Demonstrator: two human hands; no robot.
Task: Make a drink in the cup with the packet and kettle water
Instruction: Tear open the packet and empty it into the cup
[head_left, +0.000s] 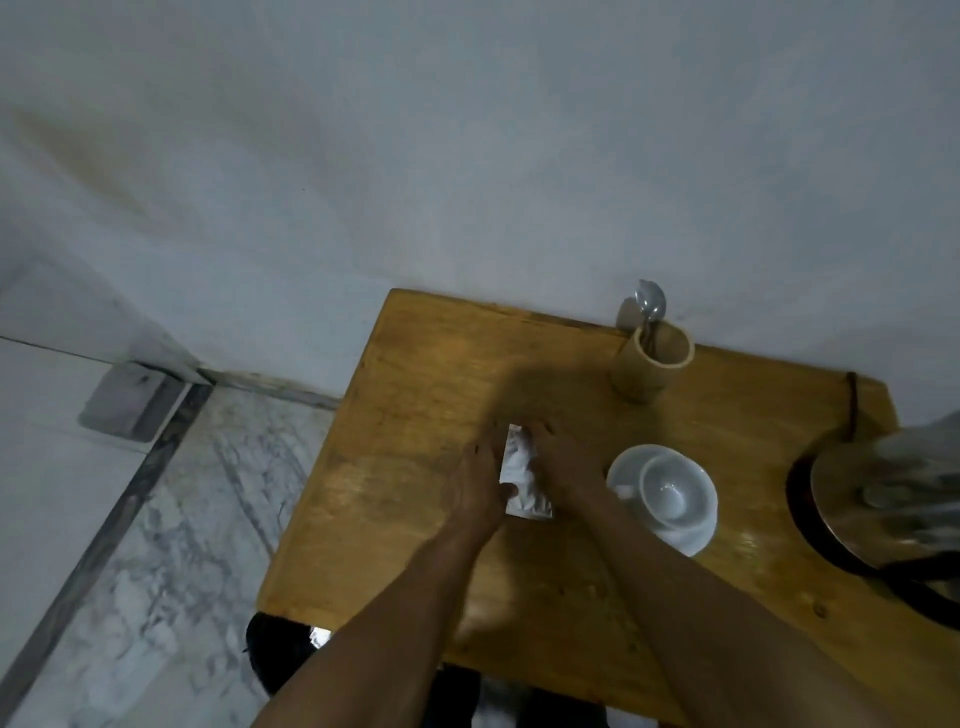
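A white packet (522, 475) sits over the middle of the wooden table (415, 415), held between both hands. My left hand (480, 483) grips its left side, thumb on the lower part. My right hand (563, 460) holds its right edge. Just to the right, a white cup (670, 486) stands empty on a white saucer (696, 535). The steel kettle (893, 493) is at the right edge of the view, on a dark base, partly cut off.
A bamboo holder (655, 364) with metal spoons (650, 301) stands at the back of the table, near the wall. A cord (852, 405) runs behind the kettle. Marble floor lies left of the table. A dark object (275, 654) shows below the table's front edge.
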